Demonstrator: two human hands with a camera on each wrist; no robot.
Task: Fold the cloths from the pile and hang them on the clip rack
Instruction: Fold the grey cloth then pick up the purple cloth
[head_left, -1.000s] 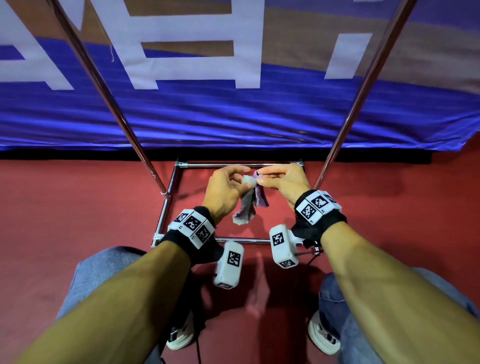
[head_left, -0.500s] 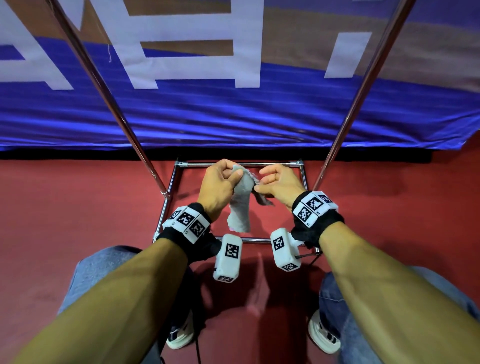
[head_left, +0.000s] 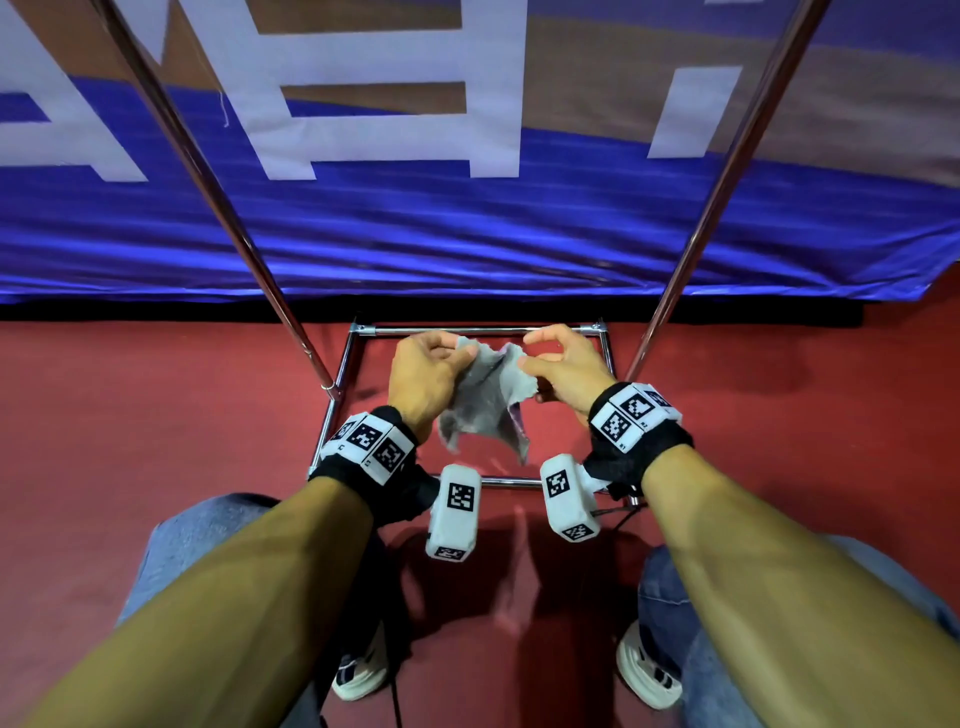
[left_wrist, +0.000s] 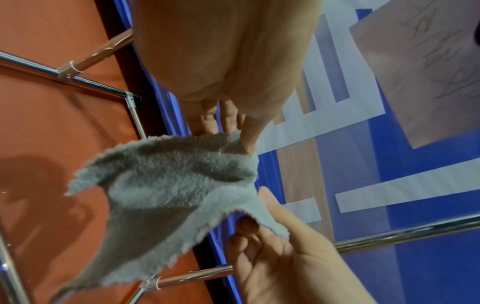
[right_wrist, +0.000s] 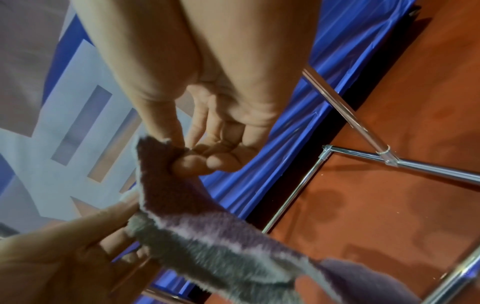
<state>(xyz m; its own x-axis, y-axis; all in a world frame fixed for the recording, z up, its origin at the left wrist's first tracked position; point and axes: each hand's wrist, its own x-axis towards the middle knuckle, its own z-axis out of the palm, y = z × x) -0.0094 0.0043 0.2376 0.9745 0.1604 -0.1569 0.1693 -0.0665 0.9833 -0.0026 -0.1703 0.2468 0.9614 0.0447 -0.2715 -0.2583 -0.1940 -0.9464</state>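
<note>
A small fuzzy cloth (head_left: 485, 397), grey on one face and purple on the other, hangs in the air between both hands. My left hand (head_left: 431, 374) pinches its upper left corner; in the left wrist view the cloth (left_wrist: 166, 189) droops below that pinch. My right hand (head_left: 561, 366) pinches the upper right corner, and the right wrist view shows thumb and finger closed on the purple side of the cloth (right_wrist: 166, 185). Below the hands stands the chrome rack (head_left: 467, 330), of which only the base frame and two slanted poles show. No clips and no pile are in view.
The rack's two poles (head_left: 208, 171) (head_left: 727, 171) rise left and right of my hands. A blue banner (head_left: 467, 218) hangs behind. Red floor (head_left: 156, 415) lies all around. My knees and shoes (head_left: 358, 675) are at the bottom edge.
The cloth was bunched between hands held close together. The hands have drawn apart sideways and the cloth now spreads wider between the two pinched corners.
</note>
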